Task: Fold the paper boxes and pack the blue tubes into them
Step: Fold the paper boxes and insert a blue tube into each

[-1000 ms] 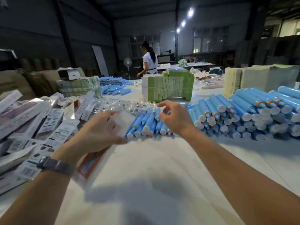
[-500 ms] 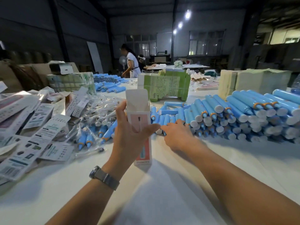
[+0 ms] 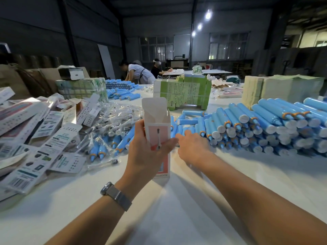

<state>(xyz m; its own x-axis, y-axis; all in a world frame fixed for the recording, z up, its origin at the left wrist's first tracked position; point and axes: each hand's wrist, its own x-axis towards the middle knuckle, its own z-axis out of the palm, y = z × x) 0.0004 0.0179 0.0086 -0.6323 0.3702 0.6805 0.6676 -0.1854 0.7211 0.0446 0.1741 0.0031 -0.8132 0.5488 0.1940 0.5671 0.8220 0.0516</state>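
My left hand (image 3: 148,154) grips an upright paper box (image 3: 156,128), white and pink, with its top flap standing open; the box's bottom rests on the white table (image 3: 177,209). Just right of it, my right hand (image 3: 192,147) reaches palm down into the near edge of the blue tubes (image 3: 187,129), fingers curled over them; whether it holds one is hidden. A large stack of blue tubes (image 3: 276,128) with white caps and orange collars lies to the right.
Flat printed boxes (image 3: 35,138) are heaped at the left, with bagged brushes and tubes (image 3: 109,135) beside them. A green carton bundle (image 3: 184,92) and a pale paper stack (image 3: 283,89) stand behind. Two people (image 3: 139,72) work at the far tables.
My left hand picked a flat box from the left pile, brought it to the centre and stood it up with its top open. My right hand stayed at the tubes, lowering onto them.
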